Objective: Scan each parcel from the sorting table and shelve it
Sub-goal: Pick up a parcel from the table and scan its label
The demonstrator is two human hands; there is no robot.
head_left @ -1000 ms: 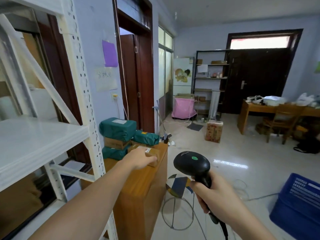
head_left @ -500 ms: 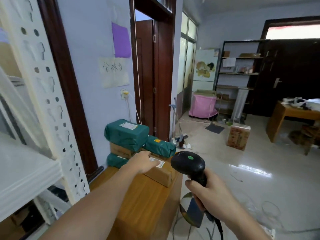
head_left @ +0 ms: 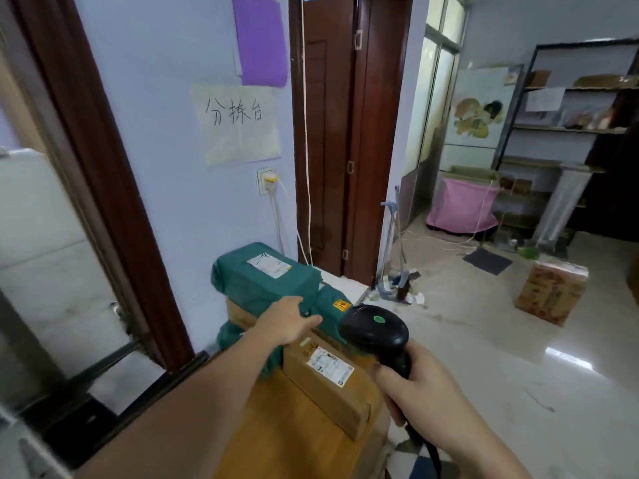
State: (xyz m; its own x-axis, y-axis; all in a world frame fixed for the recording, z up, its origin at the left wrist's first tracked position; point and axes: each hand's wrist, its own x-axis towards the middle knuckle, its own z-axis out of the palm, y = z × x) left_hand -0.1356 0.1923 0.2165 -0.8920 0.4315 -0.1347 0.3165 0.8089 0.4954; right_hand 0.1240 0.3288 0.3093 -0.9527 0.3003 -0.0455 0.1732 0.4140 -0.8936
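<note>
Parcels (head_left: 276, 292) under left hand (head_left: 288, 321), scanner (head_left: 375, 331) in right hand (head_left: 420, 392)

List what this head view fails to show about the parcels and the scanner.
- Label print on the cardboard box: too small.
- Lower green parcel: mostly behind the left hand and forearm.
- Scanner window: faces away.
- Scanner trigger: covered by the right hand.

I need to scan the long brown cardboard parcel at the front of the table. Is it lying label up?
Label up: the long brown cardboard parcel lies flat on the wooden table, white shipping label showing on top.
</note>
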